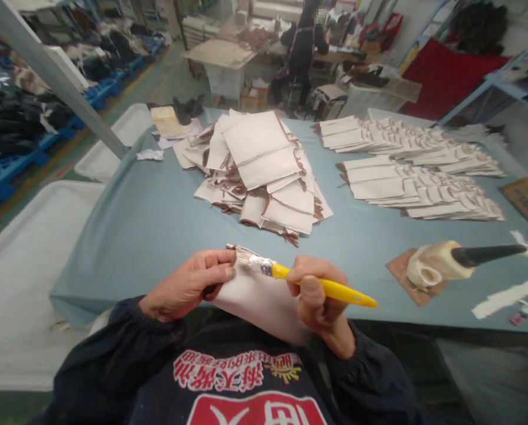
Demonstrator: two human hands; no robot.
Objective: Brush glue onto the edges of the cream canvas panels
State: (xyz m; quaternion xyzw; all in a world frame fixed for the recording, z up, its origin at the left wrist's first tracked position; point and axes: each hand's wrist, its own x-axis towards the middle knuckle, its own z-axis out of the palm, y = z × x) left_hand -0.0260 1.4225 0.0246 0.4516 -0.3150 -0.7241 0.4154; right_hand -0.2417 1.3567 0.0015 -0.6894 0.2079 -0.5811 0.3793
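My right hand point(319, 292) grips a paintbrush point(344, 293) by its yellow handle. White paste coats the bristles, which touch the far left edge of a pale fabric piece point(264, 301). My left hand point(197, 277) is closed on that piece's left end, thumb on top, where a brown edge shows. The piece lies at the table's near edge, against my apron. Beyond my hands rises a loose pile of similar pale pieces point(264, 147) with brown trim. To the right, a cream bottle point(439, 265) with a black nozzle lies tilted on a brown square.
Overlapping rows of pale pieces point(379, 180) cover the table's point(153, 206) right side. A cardboard box point(527, 198) and white scraps point(507, 298) lie at the right edge. A metal post point(69, 82) stands at left, beside white trays point(33, 265). A person point(302, 53) sits in the background.
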